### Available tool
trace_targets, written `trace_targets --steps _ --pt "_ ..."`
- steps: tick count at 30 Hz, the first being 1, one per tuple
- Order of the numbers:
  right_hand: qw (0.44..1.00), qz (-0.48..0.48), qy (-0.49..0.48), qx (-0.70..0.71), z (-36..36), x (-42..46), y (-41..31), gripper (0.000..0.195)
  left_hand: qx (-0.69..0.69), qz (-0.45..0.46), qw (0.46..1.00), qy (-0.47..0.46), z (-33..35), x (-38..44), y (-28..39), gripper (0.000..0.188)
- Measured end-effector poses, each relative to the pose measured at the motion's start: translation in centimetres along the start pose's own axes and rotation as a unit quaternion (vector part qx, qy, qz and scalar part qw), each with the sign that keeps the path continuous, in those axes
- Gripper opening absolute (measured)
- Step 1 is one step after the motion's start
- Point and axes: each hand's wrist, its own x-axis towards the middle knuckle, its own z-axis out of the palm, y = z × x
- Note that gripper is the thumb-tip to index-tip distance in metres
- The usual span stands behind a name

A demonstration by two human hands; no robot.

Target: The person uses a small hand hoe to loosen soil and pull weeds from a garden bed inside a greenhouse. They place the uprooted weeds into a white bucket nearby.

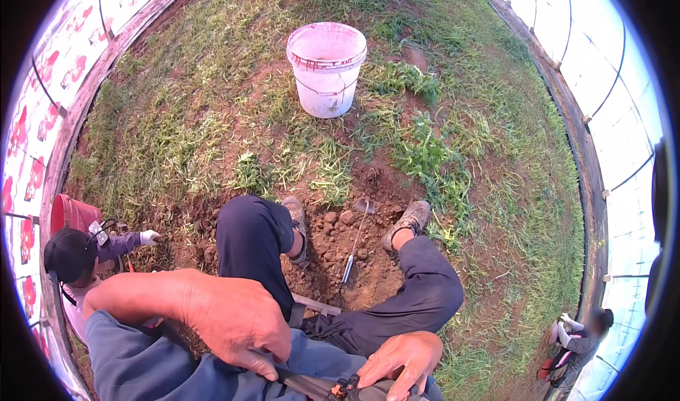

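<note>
My left hand (234, 318) is bent over my waist, thumb and fingers pinched on a dark strap (303, 384). My right hand (406, 361) lies on the same strap at a black buckle (346, 386) with an orange piece; part of its grip is hidden under the fingers. Between my shoes a small hand hoe (353, 241) with a metal blade and a long thin neck lies on loose brown soil (332, 236). Beyond my feet a white plastic bucket (326, 90) with red stains stands upright on the ground.
A person (74, 257) in a black cap works at the left beside a red bucket (77, 213). Another person (581, 340) with white gloves crouches at the lower right. Cut green plants (425, 151) cover the ground between the plastic greenhouse walls.
</note>
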Motion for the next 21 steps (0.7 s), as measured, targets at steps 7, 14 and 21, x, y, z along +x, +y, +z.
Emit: trace_targets --steps 7,14,21 --pt "0.806 0.063 0.578 0.110 -4.2 -1.8 7.2 0.044 -0.169 -0.113 0.888 0.412 -4.5 -1.9 -13.6 0.020" --pt "0.529 0.367 0.765 -0.001 -17.3 -11.7 24.9 0.034 -0.087 -0.279 0.851 0.436 -8.2 1.8 -36.4 0.024" --pt "0.267 0.647 0.695 -0.165 -16.6 -17.9 34.7 0.057 0.048 -0.306 0.907 0.284 -5.2 10.8 -51.6 0.074"
